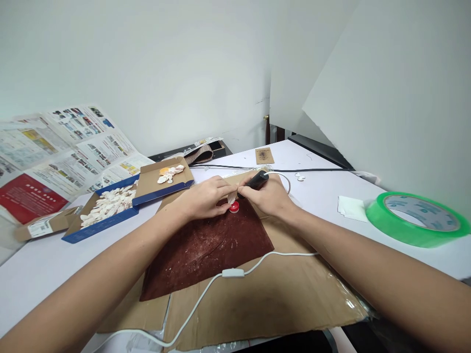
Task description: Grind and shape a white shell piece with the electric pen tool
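My left hand (211,197) is closed in a pinch on a small pale, petal-like flake (231,197). Gripped like a pen in my right hand (270,193) is a black corded pen-like tool (258,180) with a white cord at its back end. Its tip meets the flake area, but whether they touch is hidden by my fingers. Just below the flake, a small round red object (234,207) with a whitish rim sits on the dark red-brown sheet (206,250), which is speckled with white dust.
Beneath the sheet lies cardboard (257,299), crossed by the white cord's inline switch (233,273). To the left, a blue box (106,226) holds many pale flakes; more lie on its brown lid (147,190). A green tape roll (390,225) and white paper (352,208) lie right.
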`<action>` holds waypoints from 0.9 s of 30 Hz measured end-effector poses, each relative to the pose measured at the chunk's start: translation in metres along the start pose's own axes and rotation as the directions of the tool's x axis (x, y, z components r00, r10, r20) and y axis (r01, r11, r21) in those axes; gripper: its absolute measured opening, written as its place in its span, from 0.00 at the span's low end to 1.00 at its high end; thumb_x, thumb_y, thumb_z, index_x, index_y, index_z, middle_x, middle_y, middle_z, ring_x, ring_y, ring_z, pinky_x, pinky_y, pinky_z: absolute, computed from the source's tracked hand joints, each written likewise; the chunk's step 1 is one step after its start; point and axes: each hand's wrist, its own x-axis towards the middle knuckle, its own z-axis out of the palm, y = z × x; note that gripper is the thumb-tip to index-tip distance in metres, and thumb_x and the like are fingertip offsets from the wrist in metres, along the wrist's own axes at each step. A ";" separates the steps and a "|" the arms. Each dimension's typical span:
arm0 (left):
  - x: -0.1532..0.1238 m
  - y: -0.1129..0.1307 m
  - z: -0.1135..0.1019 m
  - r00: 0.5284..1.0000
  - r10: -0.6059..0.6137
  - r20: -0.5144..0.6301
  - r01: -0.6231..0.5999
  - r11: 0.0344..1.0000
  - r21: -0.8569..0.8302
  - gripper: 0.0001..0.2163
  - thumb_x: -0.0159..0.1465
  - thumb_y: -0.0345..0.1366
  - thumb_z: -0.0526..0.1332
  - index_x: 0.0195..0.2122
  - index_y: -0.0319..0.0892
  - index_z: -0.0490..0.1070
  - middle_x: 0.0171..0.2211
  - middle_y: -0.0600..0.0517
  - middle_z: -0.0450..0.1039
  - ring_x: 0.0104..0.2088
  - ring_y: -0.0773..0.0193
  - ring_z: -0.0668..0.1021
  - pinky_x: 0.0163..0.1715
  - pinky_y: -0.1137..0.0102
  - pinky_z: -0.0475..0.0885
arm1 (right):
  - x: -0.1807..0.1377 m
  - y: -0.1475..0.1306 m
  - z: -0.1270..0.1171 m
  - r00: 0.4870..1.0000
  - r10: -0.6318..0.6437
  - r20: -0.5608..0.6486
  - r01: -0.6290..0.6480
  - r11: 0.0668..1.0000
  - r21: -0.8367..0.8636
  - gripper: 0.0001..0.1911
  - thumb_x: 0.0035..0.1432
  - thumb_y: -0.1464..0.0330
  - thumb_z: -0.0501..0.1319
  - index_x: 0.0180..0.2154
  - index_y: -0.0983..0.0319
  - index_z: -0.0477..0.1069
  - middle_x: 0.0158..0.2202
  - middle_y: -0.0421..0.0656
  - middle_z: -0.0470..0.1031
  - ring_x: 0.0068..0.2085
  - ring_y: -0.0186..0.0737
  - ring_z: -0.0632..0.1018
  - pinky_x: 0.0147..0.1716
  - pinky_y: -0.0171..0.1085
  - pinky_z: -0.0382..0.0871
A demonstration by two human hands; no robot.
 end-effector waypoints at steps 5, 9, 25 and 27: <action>0.000 0.001 0.000 1.000 0.006 -0.001 -0.006 1.000 0.014 0.16 0.69 0.35 0.61 0.56 0.40 0.75 0.42 0.43 0.80 0.43 0.54 0.79 0.48 0.61 0.75 | -0.001 -0.002 0.000 1.000 0.003 0.000 -0.003 1.000 0.008 0.07 0.55 0.67 0.63 0.27 0.57 0.78 0.33 0.38 0.84 0.38 0.44 0.83 0.42 0.41 0.74; 0.000 0.002 -0.001 1.000 -0.003 -0.006 0.003 1.000 -0.007 0.15 0.68 0.35 0.61 0.55 0.41 0.76 0.42 0.43 0.80 0.43 0.54 0.79 0.49 0.60 0.75 | 0.000 -0.002 0.000 1.000 -0.001 -0.004 0.001 1.000 0.023 0.06 0.55 0.67 0.64 0.26 0.57 0.78 0.32 0.38 0.84 0.37 0.43 0.82 0.41 0.40 0.74; -0.057 0.057 -0.020 0.858 -0.512 -0.032 0.473 0.814 -0.336 0.20 0.65 0.39 0.65 0.58 0.46 0.78 0.42 0.51 0.84 0.35 0.60 0.83 0.37 0.67 0.77 | -0.016 -0.018 0.002 0.991 -0.126 -0.046 0.133 0.961 0.240 0.08 0.61 0.60 0.65 0.36 0.58 0.78 0.36 0.41 0.83 0.36 0.42 0.82 0.39 0.41 0.76; -0.070 0.067 -0.020 0.847 -0.530 0.032 0.505 0.786 -0.358 0.21 0.64 0.41 0.66 0.59 0.45 0.78 0.36 0.53 0.84 0.30 0.62 0.82 0.33 0.69 0.75 | -0.023 -0.021 0.006 0.995 -0.095 -0.012 0.095 0.970 0.222 0.09 0.62 0.59 0.65 0.37 0.57 0.79 0.36 0.41 0.83 0.37 0.42 0.82 0.40 0.42 0.77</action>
